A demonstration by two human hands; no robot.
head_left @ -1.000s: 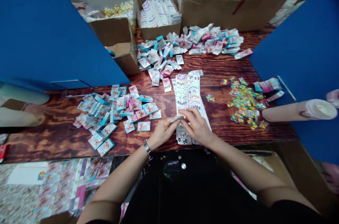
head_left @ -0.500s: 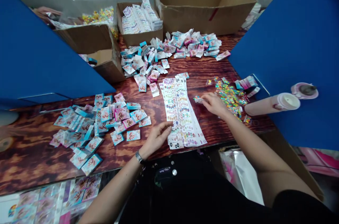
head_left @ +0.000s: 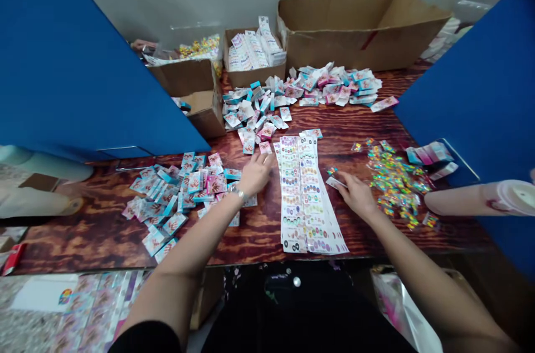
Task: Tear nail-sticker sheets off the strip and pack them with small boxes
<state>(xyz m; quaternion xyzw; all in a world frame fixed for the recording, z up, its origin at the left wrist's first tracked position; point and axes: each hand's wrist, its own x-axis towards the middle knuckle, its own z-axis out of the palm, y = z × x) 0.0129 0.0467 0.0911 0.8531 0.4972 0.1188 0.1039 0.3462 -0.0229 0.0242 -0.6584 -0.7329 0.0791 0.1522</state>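
My left hand reaches forward, fingers stretched out at the near edge of a small pink-and-white carton; whether they touch it I cannot tell. My right hand pinches a small folded white paper with print on it. At that paper's far end is a little clear packet with colourful bits. Between my hands lie long sticker strips, fanned in overlapping layers. To the right of my right hand spreads a heap of bright yellow-green packets.
Pink and blue cartons form a pile on the left and another heap behind. A small cardboard box holds strips, beside a large cardboard box. A pale bottle lies right; blue panels flank the table.
My left hand has left the sticker strips and moved forward to the carton beyond them. My right hand still holds the folded paper near the strips. The camera view has shifted.
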